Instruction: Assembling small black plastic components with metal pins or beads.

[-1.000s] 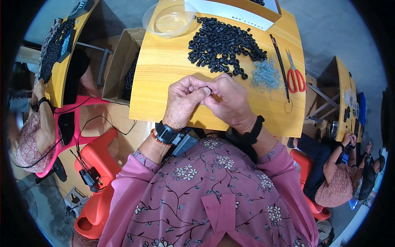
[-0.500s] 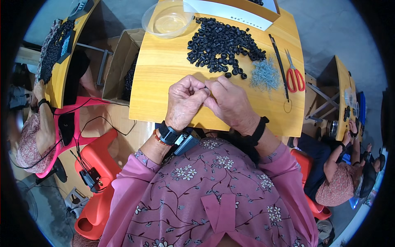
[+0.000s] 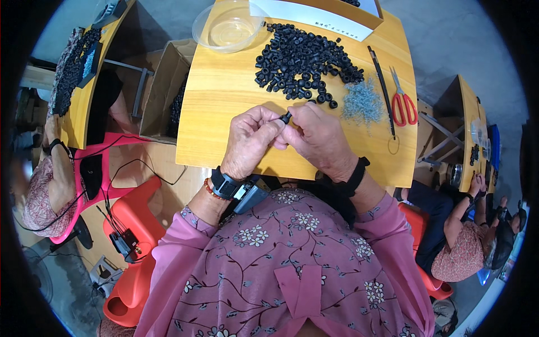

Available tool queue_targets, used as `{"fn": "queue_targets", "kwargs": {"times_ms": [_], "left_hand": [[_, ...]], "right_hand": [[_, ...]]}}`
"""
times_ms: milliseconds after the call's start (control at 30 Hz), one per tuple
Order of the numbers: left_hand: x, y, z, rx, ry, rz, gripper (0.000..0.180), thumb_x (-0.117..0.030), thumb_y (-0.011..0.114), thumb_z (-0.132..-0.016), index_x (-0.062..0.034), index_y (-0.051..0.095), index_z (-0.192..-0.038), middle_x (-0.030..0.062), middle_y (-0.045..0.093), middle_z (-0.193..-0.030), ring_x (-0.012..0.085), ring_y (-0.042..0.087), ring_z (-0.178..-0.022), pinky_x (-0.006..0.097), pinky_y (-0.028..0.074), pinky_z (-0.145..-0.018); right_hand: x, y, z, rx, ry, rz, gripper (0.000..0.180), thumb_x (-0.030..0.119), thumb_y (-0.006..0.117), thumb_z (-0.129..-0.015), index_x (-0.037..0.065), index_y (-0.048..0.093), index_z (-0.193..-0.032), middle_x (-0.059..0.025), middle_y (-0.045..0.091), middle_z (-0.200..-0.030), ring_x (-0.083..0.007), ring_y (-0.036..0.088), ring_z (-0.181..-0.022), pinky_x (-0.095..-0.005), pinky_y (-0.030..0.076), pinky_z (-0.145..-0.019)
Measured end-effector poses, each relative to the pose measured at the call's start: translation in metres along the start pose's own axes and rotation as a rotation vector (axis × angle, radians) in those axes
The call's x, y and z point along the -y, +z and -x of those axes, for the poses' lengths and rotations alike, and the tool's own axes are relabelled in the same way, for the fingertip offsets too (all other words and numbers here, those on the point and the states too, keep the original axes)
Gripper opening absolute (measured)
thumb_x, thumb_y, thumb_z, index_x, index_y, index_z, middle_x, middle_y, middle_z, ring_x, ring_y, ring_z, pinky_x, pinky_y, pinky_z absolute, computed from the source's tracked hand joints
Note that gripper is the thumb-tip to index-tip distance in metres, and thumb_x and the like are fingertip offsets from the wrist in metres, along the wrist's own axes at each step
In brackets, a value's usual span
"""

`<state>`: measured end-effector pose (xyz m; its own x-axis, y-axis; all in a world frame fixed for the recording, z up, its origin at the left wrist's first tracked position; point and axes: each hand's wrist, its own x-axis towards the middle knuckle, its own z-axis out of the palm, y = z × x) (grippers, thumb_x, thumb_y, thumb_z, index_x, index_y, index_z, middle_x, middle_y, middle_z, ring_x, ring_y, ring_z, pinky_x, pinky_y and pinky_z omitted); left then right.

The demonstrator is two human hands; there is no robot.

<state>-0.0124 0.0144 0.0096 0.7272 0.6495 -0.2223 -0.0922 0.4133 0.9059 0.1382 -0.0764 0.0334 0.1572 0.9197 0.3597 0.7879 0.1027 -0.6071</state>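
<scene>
Just nearer us than the black pile [image 3: 303, 59], we pinch a small black piece [image 3: 286, 117], partly hidden, in our left hand's [image 3: 247, 140] closed fingertips; our right hand [image 3: 319, 136] curls against it, its grip unclear. We judge one piece underway, many left. Right of the pile lie pale-blue bits [image 3: 363, 103] and scissors [image 3: 398, 104]; a clear bowl [image 3: 224, 48] stands left.
</scene>
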Motion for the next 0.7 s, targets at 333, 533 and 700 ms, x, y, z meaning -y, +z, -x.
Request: {"fn": "queue_targets", "kwargs": {"times_ms": [333, 533, 700], "left_hand": [[-0.006, 0.003, 0.000, 0.029, -0.038, -0.052, 0.011, -0.007, 0.056, -0.095, 0.0021, 0.059, -0.090, 0.0108, 0.069, -0.079, 0.0147, 0.066, -0.066, 0.027, 0.056, -0.064], [-0.002, 0.006, 0.003, 0.004, 0.032, -0.076, 0.009, -0.003, 0.056, -0.096, 0.0024, 0.059, -0.089, 0.0090, 0.068, -0.077, 0.0129, 0.065, -0.066, 0.027, 0.056, -0.064], [0.000, 0.010, 0.003, -0.024, 0.046, -0.114, 0.008, -0.003, 0.056, -0.096, 0.0020, 0.059, -0.089, 0.0078, 0.067, -0.077, 0.0121, 0.064, -0.067, 0.026, 0.055, -0.064]], "right_hand": [[-0.001, -0.001, -0.002, 0.054, -0.139, 0.113, 0.032, 0.019, 0.075, -0.077, 0.004, 0.049, -0.086, -0.0121, 0.052, -0.078, -0.0312, 0.060, -0.065, -0.0403, 0.050, -0.055], [-0.005, -0.001, -0.001, 0.132, -0.150, 0.104, 0.035, 0.019, 0.076, -0.077, 0.004, 0.047, -0.088, -0.0127, 0.052, -0.081, -0.0314, 0.061, -0.066, -0.0405, 0.050, -0.056], [-0.006, 0.003, 0.001, 0.161, -0.140, 0.139, 0.033, 0.018, 0.075, -0.077, 0.004, 0.048, -0.089, -0.0127, 0.052, -0.081, -0.0315, 0.061, -0.066, -0.0406, 0.050, -0.057]]}}
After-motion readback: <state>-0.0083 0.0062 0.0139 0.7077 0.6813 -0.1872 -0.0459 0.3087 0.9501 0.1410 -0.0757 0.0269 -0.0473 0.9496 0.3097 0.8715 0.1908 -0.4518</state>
